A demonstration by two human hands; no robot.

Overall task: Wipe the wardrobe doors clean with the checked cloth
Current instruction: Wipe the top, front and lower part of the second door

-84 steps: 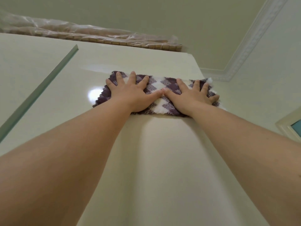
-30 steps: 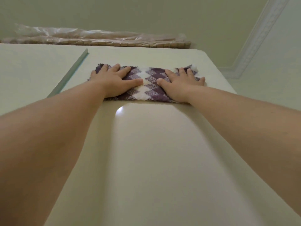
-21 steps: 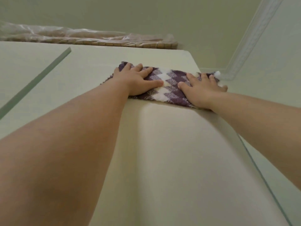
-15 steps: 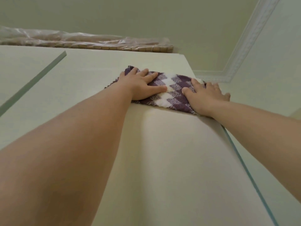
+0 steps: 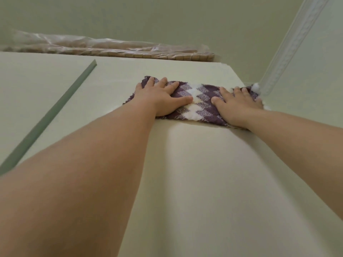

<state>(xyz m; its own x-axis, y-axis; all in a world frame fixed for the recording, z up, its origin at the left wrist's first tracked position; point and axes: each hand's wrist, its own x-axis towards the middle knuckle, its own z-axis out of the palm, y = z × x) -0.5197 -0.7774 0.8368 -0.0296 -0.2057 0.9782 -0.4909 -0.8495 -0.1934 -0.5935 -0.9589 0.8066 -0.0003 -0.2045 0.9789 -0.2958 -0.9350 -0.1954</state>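
Both hands, left hand [image 5: 163, 100] and right hand [image 5: 238, 106], are pressing spread flat on the checked cloth [image 5: 196, 103], rubbing high up the wardrobe door [image 5: 194, 173].

Open door panel below and to the left; edges and clutter close in above and to the right.

The pale cream wardrobe door [image 5: 213, 173] is bare below the purple-and-white checked cloth [image 5: 196, 102] and out to its left as far as the grey-green gap between the doors [image 5: 50, 115]. The flat left hand [image 5: 163, 100] and flat right hand [image 5: 239, 106] press the cloth near the door's top right corner, its far end reaching the door's right edge. Just above, a plastic-wrapped woven roll [image 5: 115, 51] lies along the wardrobe top. A white moulded cornice [image 5: 289, 47] runs close by on the right.
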